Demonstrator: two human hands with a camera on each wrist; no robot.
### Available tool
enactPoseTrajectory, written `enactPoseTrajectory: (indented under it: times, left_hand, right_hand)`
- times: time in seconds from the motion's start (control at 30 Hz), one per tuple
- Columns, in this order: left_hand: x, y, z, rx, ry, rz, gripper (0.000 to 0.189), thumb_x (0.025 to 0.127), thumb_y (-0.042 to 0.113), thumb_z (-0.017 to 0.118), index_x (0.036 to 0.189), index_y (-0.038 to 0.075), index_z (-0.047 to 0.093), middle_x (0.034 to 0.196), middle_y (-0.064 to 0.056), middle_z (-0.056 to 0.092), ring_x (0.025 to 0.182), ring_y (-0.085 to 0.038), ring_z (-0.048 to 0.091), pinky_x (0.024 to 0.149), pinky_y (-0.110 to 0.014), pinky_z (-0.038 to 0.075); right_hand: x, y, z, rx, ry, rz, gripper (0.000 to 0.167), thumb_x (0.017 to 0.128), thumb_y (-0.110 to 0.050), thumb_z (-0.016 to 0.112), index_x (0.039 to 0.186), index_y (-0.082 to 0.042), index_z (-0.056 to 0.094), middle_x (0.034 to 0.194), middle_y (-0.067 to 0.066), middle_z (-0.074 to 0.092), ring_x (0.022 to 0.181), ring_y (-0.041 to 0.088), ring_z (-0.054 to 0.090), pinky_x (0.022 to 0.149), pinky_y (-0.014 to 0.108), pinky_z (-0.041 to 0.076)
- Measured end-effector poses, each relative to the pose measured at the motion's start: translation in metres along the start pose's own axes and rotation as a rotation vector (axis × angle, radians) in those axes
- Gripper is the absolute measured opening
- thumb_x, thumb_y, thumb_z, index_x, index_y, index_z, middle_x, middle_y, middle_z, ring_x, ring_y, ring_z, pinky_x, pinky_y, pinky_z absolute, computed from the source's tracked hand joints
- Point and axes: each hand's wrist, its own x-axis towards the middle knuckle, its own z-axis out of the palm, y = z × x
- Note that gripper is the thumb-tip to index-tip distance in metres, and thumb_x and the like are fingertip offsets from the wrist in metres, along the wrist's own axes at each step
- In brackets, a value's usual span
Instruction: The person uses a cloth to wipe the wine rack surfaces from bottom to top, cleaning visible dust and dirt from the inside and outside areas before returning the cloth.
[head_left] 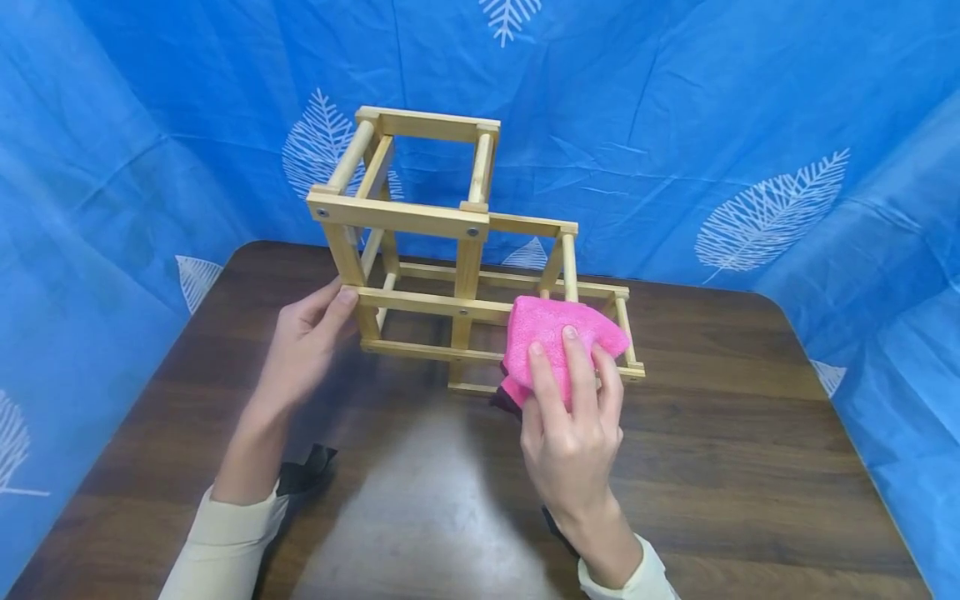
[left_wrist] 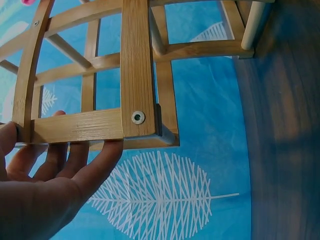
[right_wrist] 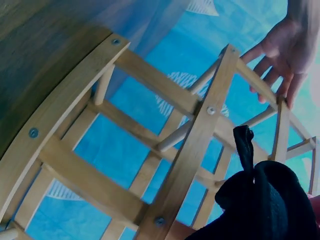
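A stepped wooden rack (head_left: 463,271) of pale slats and round dowels, joined with bolts, is at the table's far side. My left hand (head_left: 303,342) grips its left end, thumb on the near side; the left wrist view shows fingers (left_wrist: 102,165) curled under a slat. My right hand (head_left: 573,425) holds a folded pink cloth (head_left: 551,333) against the lower right part of the rack, fingers spread over it. A dark piece (right_wrist: 255,200), seemingly the cloth's dark side, covers part of the right wrist view. The right thumb is hidden.
Beneath is a dark wood-grain table (head_left: 712,467) with rounded far corners. A blue curtain (head_left: 637,108) with white leaf prints hangs close behind and at both sides. A black strap end (head_left: 307,469) sticks out by the left cuff.
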Motion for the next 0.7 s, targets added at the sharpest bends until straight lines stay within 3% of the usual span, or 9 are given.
enactPoseTrajectory:
  times: [0.3, 0.5, 0.7]
  left_hand:
    - [-0.001, 0.002, 0.000, -0.079, -0.039, 0.009, 0.046, 0.104, 0.021, 0.052, 0.144, -0.001, 0.046, 0.138, -0.023, 0.054, 0.121, -0.028, 0.058, 0.093, -0.028, 0.051]
    - [-0.002, 0.004, 0.001, -0.071, -0.094, 0.002, 0.048, 0.104, 0.025, 0.052, 0.148, 0.008, 0.044, 0.143, -0.019, 0.051, 0.122, -0.029, 0.057, 0.095, -0.035, 0.050]
    - [-0.003, 0.004, 0.001, -0.072, -0.100, 0.001, 0.049, 0.104, 0.025, 0.051, 0.149, 0.006, 0.042, 0.144, -0.019, 0.050, 0.124, -0.031, 0.055, 0.096, -0.034, 0.049]
  right_hand:
    - [-0.003, -0.011, 0.008, 0.086, -0.100, -0.016, 0.031, 0.088, -0.003, 0.057, 0.116, -0.002, 0.070, 0.126, 0.026, 0.059, 0.107, 0.051, 0.054, 0.075, 0.061, 0.056]
    - [0.002, -0.009, 0.012, 0.164, -0.135, 0.046, 0.040, 0.081, 0.002, 0.062, 0.120, -0.001, 0.068, 0.133, 0.026, 0.055, 0.115, 0.051, 0.050, 0.091, 0.059, 0.050]
    - [0.003, -0.018, 0.014, 0.213, -0.168, 0.035, 0.039, 0.081, 0.002, 0.063, 0.119, 0.000, 0.067, 0.132, 0.026, 0.055, 0.117, 0.048, 0.050, 0.097, 0.058, 0.046]
